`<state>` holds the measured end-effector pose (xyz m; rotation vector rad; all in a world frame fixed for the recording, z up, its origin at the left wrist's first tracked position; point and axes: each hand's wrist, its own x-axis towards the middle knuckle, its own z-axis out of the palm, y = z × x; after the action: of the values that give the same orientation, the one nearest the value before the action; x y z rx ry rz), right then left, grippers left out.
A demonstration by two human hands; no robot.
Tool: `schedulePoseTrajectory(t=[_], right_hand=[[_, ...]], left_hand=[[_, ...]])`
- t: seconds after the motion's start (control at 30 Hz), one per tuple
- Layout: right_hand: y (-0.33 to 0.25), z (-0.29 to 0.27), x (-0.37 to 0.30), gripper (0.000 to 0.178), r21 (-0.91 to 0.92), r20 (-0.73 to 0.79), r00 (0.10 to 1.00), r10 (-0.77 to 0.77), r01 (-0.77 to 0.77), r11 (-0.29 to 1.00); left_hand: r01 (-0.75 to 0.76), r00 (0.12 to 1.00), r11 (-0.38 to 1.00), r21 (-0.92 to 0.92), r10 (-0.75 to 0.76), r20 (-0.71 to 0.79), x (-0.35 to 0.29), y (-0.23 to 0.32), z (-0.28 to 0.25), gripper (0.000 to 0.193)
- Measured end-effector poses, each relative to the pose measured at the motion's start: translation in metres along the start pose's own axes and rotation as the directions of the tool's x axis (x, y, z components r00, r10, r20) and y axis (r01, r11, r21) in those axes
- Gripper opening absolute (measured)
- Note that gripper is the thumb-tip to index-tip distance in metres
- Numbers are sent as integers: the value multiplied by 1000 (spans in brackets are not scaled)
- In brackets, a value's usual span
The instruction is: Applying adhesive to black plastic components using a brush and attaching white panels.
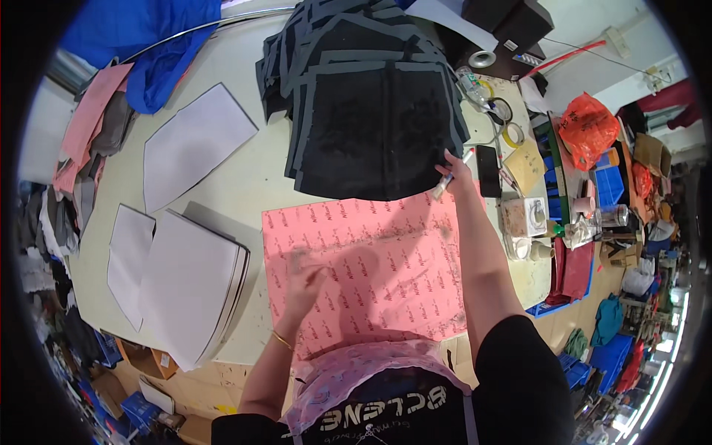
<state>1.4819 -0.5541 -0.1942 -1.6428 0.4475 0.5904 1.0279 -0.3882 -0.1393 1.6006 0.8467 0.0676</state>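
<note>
My right hand (455, 173) is closed around a small flat brush (443, 183) with pale bristles and a red-tipped handle. Its fingertips lie at the lower right corner of a black fabric panel (360, 133), the topmost of a stack of black and dark grey pieces. Below that stack, a pink sheet (415, 274) with repeated print and dark smudges lies flat on the table. Over the left part of this sheet is my left hand (302, 289), its fingers loosely bent and apart, with nothing visible in them.
White panels (193, 285) are piled on the table's left, with another white panel (196, 144) farther back. At right lie a black phone (488, 170), tape rolls (512, 134) and a small box (524, 217). Beyond stand crates and a red plastic bag (588, 127).
</note>
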Motion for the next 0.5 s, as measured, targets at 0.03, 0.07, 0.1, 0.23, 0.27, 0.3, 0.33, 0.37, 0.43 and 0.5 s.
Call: schedulePoseTrajectory(t=[0.03, 0.07, 0.1, 0.23, 0.27, 0.3, 0.33, 0.37, 0.43, 0.5], right_hand=[[5, 12, 5, 31, -13, -48, 999, 8, -8, 1000], [11, 21, 8, 31, -28, -102, 995, 11, -14, 999], [16, 30, 11, 32, -42, -155, 988, 11, -17, 999], [27, 58, 42, 35, 52, -249, 968, 12, 1, 999], [29, 46, 63, 34, 180, -196, 980, 45, -9, 984], [25, 67, 55, 34, 166, -159, 986, 41, -14, 986], [25, 73, 41, 32, 188, -88, 995, 37, -20, 982], [20, 78, 29, 30, 211, -20, 999, 31, -27, 977], [18, 83, -10, 27, 251, 119, 993, 27, -56, 966], [14, 84, -47, 23, 291, 243, 970, 18, -91, 952]], left_hand=[[55, 998, 988, -142, -53, 17, -8, -10, 13, 18], [172, 985, 929, -327, -153, 85, -13, 4, 25, 20], [282, 959, 823, -493, -228, 168, -16, 19, 37, 22], [250, 942, 834, -491, -94, 321, -1, 9, 83, 27], [197, 940, 858, -474, -29, 339, 4, 16, 96, 30], [183, 953, 854, -486, -33, 301, 4, 21, 98, 30], [230, 941, 848, -477, -69, 331, 0, 33, 97, 30], [275, 926, 840, -467, -101, 364, -2, 39, 94, 31], [271, 945, 811, -519, -121, 303, -15, 30, 89, 32], [295, 947, 759, -580, -151, 284, -22, 16, 88, 34]])
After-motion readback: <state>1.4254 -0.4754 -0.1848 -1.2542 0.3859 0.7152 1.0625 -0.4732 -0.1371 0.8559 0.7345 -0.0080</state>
